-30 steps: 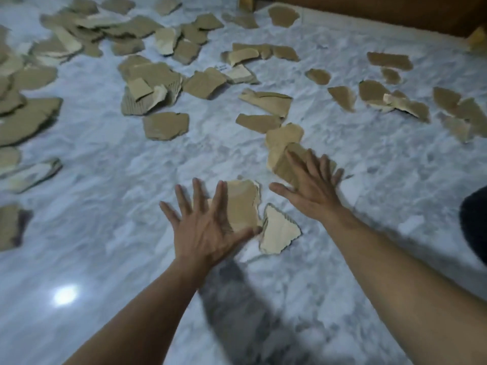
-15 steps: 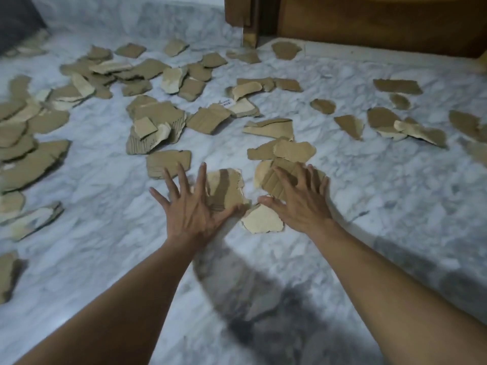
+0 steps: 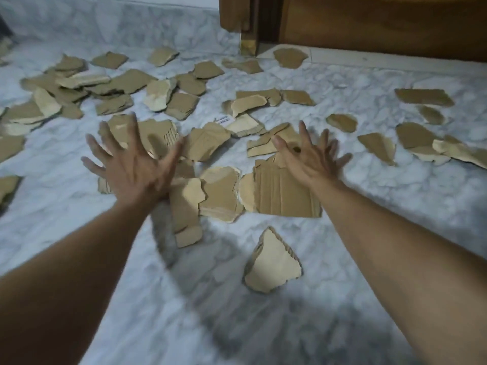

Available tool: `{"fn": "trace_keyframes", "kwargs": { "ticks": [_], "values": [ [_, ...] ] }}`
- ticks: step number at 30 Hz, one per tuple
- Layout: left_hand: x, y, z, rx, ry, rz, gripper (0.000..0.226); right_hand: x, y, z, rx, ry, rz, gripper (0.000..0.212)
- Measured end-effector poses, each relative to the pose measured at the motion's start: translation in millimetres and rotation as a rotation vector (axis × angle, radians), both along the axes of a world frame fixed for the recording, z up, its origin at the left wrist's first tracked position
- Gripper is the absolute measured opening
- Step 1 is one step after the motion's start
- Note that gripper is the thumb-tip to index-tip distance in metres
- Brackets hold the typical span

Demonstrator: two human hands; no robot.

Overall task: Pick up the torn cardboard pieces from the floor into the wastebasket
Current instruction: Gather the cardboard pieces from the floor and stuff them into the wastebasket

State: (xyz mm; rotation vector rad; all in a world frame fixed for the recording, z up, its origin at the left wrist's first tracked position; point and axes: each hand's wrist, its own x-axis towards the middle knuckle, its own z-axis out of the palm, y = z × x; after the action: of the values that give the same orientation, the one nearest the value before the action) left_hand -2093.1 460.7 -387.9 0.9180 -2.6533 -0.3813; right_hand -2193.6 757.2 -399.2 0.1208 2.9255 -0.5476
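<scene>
Several torn brown cardboard pieces lie scattered over a white marble floor (image 3: pixel 66 206). My left hand (image 3: pixel 134 164) is spread with straight fingers over a cluster of pieces at centre left. My right hand (image 3: pixel 311 156) is spread the same way above a large ribbed cardboard piece (image 3: pixel 284 196). Between the hands lie two overlapping cardboard pieces (image 3: pixel 218 193). A single triangular piece (image 3: pixel 274 262) lies apart, nearer to me. Neither hand holds anything. No wastebasket is in view.
A wooden door and frame (image 3: pixel 369 25) stand at the far right, with a marble skirting (image 3: pixel 105 22) along the far wall. Dense cardboard heaps (image 3: pixel 66 85) fill the far left. More pieces (image 3: pixel 421 143) lie at the right.
Both hands have reached further forward and spread wider apart. The pieces once under the hands now lie nearer me, and the triangular piece sits behind the hands.
</scene>
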Motion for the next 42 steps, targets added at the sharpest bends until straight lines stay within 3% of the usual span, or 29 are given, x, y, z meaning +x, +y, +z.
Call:
{"fn": "trace_keyframes", "kwargs": {
  "ticks": [2, 4, 8, 12, 15, 18, 21, 24, 29, 34, 36, 39, 42],
  "values": [
    [-19.3, -18.6, -7.7, 0.109, -0.214, -0.002, 0.1, -11.5, -16.7, -1.8, 0.018, -0.025, 0.068, 0.103],
    [-25.3, -17.1, -20.5, 0.097, -0.347, -0.076, 0.078, -13.7, -37.9, -4.1, 0.0, -0.025, 0.125, 0.097],
    [-6.2, 23.2, -30.7, 0.014, -0.247, -0.281, 0.061, 6.8, -86.1, -5.3, -0.073, 0.028, 0.299, 0.078],
    [12.2, 43.3, -30.9, 0.05, -0.14, -0.361, 0.066, 22.0, -87.6, 0.3, -0.296, 0.073, 0.28, 0.05],
    [30.1, 40.8, -25.2, 0.179, -0.048, -0.413, 0.081, 34.3, -72.2, 12.5, -0.508, -0.078, 0.217, 0.074],
    [50.9, 46.1, -19.4, 0.218, -0.059, -0.354, 0.097, 44.4, -69.7, 24.8, -0.527, -0.201, 0.189, 0.087],
    [68.0, 73.4, -25.6, 0.094, -0.223, -0.373, 0.086, 56.9, -72.2, 35.4, -0.486, -0.251, 0.177, 0.062],
    [80.3, 98.0, -23.9, 0.141, -0.149, -0.425, 0.078, 74.8, -63.9, 41.4, -0.348, -0.252, 0.228, 0.059],
    [106.4, 97.3, -12.2, 0.213, -0.112, -0.413, 0.091, 106.4, -31.2, 55.3, -0.374, -0.233, 0.173, 0.069],
    [142.9, 120.9, -15.9, 0.209, -0.164, -0.419, 0.089, 129.6, -10.8, 84.7, -0.55, -0.202, -0.049, 0.02],
    [154.9, 130.2, -17.1, 0.203, -0.188, -0.459, 0.096, 144.7, 0.5, 88.0, -0.481, -0.217, -0.076, 0.006],
    [166.8, 145.0, -15.6, 0.259, -0.171, -0.524, 0.109, 187.8, 16.2, 77.6, -0.339, -0.282, -0.046, 0.004],
    [173.5, 161.6, -13.9, 0.462, -0.023, -0.597, 0.092, 228.3, 35.3, 60.1, -0.208, -0.265, -0.101, 0.067]
  ]
}}
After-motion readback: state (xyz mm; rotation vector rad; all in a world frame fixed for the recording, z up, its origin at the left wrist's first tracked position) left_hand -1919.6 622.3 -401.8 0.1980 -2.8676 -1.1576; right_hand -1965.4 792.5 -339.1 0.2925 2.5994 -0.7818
